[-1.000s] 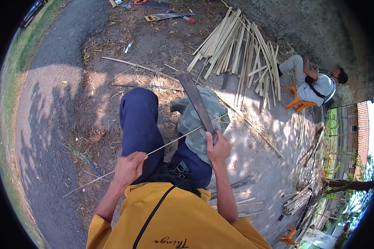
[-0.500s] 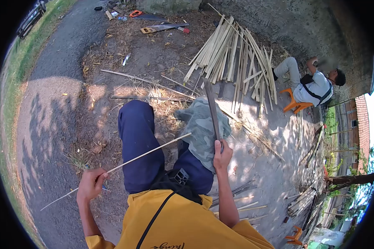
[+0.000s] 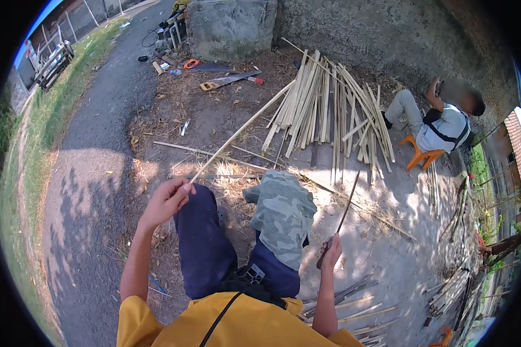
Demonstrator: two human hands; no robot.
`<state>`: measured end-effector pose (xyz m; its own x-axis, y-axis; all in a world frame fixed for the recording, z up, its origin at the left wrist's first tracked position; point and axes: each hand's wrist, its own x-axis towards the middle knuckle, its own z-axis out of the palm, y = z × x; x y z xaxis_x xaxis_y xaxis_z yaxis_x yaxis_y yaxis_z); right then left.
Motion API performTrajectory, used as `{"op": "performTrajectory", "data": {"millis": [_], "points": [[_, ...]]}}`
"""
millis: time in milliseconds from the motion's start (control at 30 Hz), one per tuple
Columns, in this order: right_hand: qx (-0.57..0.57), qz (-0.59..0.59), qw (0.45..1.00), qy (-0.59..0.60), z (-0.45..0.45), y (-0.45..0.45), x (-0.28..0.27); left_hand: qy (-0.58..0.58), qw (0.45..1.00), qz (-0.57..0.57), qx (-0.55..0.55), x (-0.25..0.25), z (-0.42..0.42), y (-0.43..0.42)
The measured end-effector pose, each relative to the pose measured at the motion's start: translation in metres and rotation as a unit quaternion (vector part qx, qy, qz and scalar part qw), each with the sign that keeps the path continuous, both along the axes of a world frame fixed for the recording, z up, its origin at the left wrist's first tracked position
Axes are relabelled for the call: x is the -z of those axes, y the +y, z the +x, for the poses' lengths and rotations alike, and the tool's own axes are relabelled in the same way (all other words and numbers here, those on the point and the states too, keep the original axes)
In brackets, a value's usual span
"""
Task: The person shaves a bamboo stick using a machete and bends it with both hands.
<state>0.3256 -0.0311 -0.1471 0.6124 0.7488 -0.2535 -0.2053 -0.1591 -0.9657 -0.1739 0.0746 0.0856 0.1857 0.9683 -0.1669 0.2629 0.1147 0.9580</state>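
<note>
My left hand (image 3: 168, 202) is closed on one end of a long thin bamboo strip (image 3: 240, 132), which slants up and away toward the pile of strips (image 3: 309, 95). Out to the right, my right hand (image 3: 331, 252) grips the handle of a long dark blade (image 3: 349, 202), its tip pointing up and its edge turned toward the camera. A camouflage cloth (image 3: 282, 211) is draped over my right knee, between the two hands. Strip and blade are well apart.
Saws (image 3: 230, 80) lie on the dirt near a concrete block (image 3: 231, 29). A person (image 3: 446, 124) sits on an orange chair (image 3: 421, 155) at the right. More strips (image 3: 359, 317) lie on the ground at lower right. Loose sticks (image 3: 208, 154) lie beyond my knees.
My left hand has moved up and forward, and the strip now points away from me. My right hand has moved right and down with the blade, off the cloth. The view has tilted up.
</note>
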Motion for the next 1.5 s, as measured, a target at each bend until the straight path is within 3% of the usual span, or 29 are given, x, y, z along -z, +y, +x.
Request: {"op": "performTrajectory", "data": {"millis": [67, 133, 267, 333, 400, 467, 533, 633, 667, 800, 833, 867, 900, 933, 967, 1000, 1033, 1133, 1233, 1400, 1433, 1467, 1500], "points": [[0.012, -0.046, 0.999, 0.010, 0.011, -0.011, 0.035, 0.188, 0.959, 0.209, -0.047, 0.019, -0.016, 0.060], [0.014, -0.113, 0.993, 0.015, 0.014, -0.024, 0.067, 0.274, 0.912, 0.289, -0.103, 0.040, -0.040, 0.109], [0.033, -0.267, 0.963, 0.026, 0.025, -0.067, 0.162, 0.161, 0.972, 0.147, -0.085, 0.166, -0.090, 0.165], [0.042, -0.316, 0.947, -0.025, 0.013, -0.079, 0.176, 0.498, 0.853, 0.142, -0.067, 0.197, -0.086, 0.160], [0.059, -0.363, 0.927, -0.076, 0.001, -0.096, 0.191, 0.486, 0.864, 0.125, -0.047, 0.198, -0.074, 0.167], [0.021, -0.366, 0.901, -0.233, 0.002, -0.111, 0.216, 0.469, 0.876, 0.108, -0.030, 0.198, -0.058, 0.175], [0.003, -0.376, 0.907, -0.191, 0.008, -0.118, 0.233, 0.411, 0.896, 0.157, -0.055, 0.192, -0.045, 0.186], [-0.056, -0.364, 0.886, -0.281, 0.019, -0.123, 0.255, 0.382, 0.912, 0.147, -0.023, 0.178, -0.032, 0.201], [-0.104, -0.410, 0.867, -0.264, 0.032, -0.132, 0.294, 0.357, 0.921, 0.157, 0.013, 0.175, -0.029, 0.208], [-0.239, -0.518, 0.802, -0.175, 0.055, -0.110, 0.281, 0.348, 0.910, 0.220, 0.048, 0.152, -0.012, 0.228], [-0.297, -0.549, 0.749, -0.223, 0.058, -0.098, 0.283, 0.344, 0.910, 0.226, 0.052, 0.144, -0.007, 0.229], [-0.300, -0.521, 0.744, -0.291, 0.071, -0.090, 0.279, 0.342, 0.909, 0.231, 0.056, 0.136, -0.002, 0.229], [-0.301, -0.490, 0.735, -0.358, 0.069, -0.062, 0.242, 0.337, 0.905, 0.254, 0.057, 0.130, 0.001, 0.229], [-0.311, -0.346, 0.752, -0.468, 0.088, -0.042, 0.237, 0.333, 0.900, 0.277, 0.058, 0.123, 0.004, 0.229], [-0.181, -0.287, 0.839, -0.425, 0.087, -0.005, 0.208, 0.320, 0.900, 0.288, 0.063, 0.116, 0.007, 0.230], [-0.165, -0.163, 0.909, -0.345, 0.086, 0.039, 0.154, 0.319, 0.900, 0.290, 0.067, 0.108, 0.009, 0.228], [-0.119, -0.104, 0.918, -0.363, 0.076, 0.082, 0.101, 0.324, 0.897, 0.292, 0.067, 0.099, 0.012, 0.225], [-0.093, 0.042, 0.864, -0.493, 0.032, 0.172, -0.069, 0.307, 0.897, 0.311, 0.070, 0.074, 0.023, 0.217], [-0.131, 0.166, 0.748, -0.629, -0.013, 0.222, -0.163, 0.323, 0.883, 0.330, 0.084, 0.059, 0.022, 0.209], [-0.242, 0.216, 0.670, -0.667, -0.039, 0.260, -0.192, 0.286, 0.867, 0.400, 0.082, 0.042, 0.023, 0.190], [-0.264, 0.207, 0.699, -0.631, -0.035, 0.262, -0.190, 0.302, 0.891, 0.323, 0.101, 0.031, 0.018, 0.183], [-0.287, 0.198, 0.726, -0.593, -0.030, 0.265, -0.189, 0.307, 0.890, 0.325, 0.092, 0.022, 0.010, 0.178], [-0.271, 0.222, 0.734, -0.582, -0.025, 0.263, -0.192, 0.348, 0.852, 0.386, 0.062, 0.016, 0.001, 0.172]]}}
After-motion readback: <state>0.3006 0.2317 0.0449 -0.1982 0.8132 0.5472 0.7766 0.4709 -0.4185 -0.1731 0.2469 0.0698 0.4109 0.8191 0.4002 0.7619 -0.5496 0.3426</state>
